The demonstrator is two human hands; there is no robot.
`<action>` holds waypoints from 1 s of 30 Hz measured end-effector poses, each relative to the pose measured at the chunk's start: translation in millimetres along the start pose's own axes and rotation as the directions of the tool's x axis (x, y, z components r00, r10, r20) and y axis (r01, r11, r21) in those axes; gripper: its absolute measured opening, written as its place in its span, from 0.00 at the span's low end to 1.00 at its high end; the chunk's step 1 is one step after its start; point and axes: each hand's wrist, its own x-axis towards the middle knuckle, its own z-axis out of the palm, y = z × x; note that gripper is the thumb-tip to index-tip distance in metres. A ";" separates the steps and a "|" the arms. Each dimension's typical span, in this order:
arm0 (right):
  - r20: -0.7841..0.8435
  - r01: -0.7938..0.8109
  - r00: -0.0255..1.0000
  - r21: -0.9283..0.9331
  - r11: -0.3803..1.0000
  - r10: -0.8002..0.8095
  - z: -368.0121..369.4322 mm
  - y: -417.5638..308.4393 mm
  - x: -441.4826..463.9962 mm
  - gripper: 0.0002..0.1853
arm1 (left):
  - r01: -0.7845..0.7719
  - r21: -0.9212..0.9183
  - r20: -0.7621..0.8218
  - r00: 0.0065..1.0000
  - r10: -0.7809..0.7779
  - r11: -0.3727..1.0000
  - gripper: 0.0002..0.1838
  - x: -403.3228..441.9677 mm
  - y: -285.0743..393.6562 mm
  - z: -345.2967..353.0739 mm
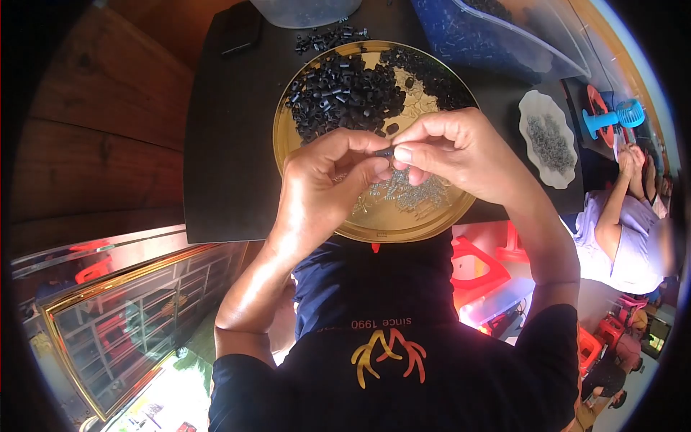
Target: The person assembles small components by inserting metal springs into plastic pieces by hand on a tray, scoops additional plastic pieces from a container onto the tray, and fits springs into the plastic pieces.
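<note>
Over the round gold tray [282, 160], my left hand [317, 183] pinches a small black part [384, 153] between thumb and fingertips. My right hand [450, 153] meets it from the other side, its thumb and index finger pressed together at the same part; whether it holds a separate tiny piece is too small to tell. Behind my hands lies a heap of black plastic pieces [342, 93], with more small black pieces [432, 79] at the tray's right. Small metal springs [414, 191] are spread near the tray's front, below my fingers.
A white scalloped dish [529, 108] of small metal parts stands right of the tray. Behind are a clear container [306, 11] and a large blue-lined bin [504, 47]. A blue fan [615, 117] and a person in light purple [626, 234] are at the right.
</note>
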 end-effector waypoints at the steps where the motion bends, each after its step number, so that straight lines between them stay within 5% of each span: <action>1: 0.040 -0.035 0.999 0.042 0.998 0.034 -2.7 -0.5 -1.7 0.09 | -0.109 0.113 0.008 0.994 0.109 0.988 0.07 -0.1 -2.0 -1.6; 6: 0.132 -0.031 0.991 0.311 0.950 -0.011 -4.3 14.7 -1.1 0.12 | -0.444 0.402 0.134 0.894 0.428 0.801 0.10 4.5 8.1 -9.7; 14: 0.311 -0.117 0.931 0.748 0.654 -0.189 11.4 46.7 0.3 0.20 | -0.505 0.281 0.198 0.863 0.465 0.816 0.11 4.1 10.2 -5.6; 19: 0.210 -0.055 0.956 0.815 0.577 -0.207 25.3 43.8 1.1 0.17 | -0.503 0.376 0.199 0.864 0.462 0.779 0.10 7.7 11.8 -1.4; 24: 0.088 -0.052 0.996 0.656 0.753 -0.008 12.5 33.4 -0.3 0.21 | -0.371 0.361 0.185 0.928 0.324 0.856 0.09 38.7 13.1 -12.9; 26: 0.043 -0.055 0.998 0.547 0.835 0.037 5.3 27.2 -0.6 0.21 | -0.219 0.292 0.023 0.975 0.222 0.931 0.09 65.8 23.2 -18.5; 28: -0.001 -0.063 0.998 0.437 0.897 0.070 -5.0 26.0 1.8 0.21 | -0.288 0.386 -0.017 0.947 0.319 0.876 0.08 111.2 33.2 -37.1; 30: -0.083 -0.014 0.995 0.373 0.928 0.048 -16.1 31.5 7.2 0.18 | -0.388 0.623 0.049 0.886 0.461 0.679 0.11 159.9 44.3 -60.2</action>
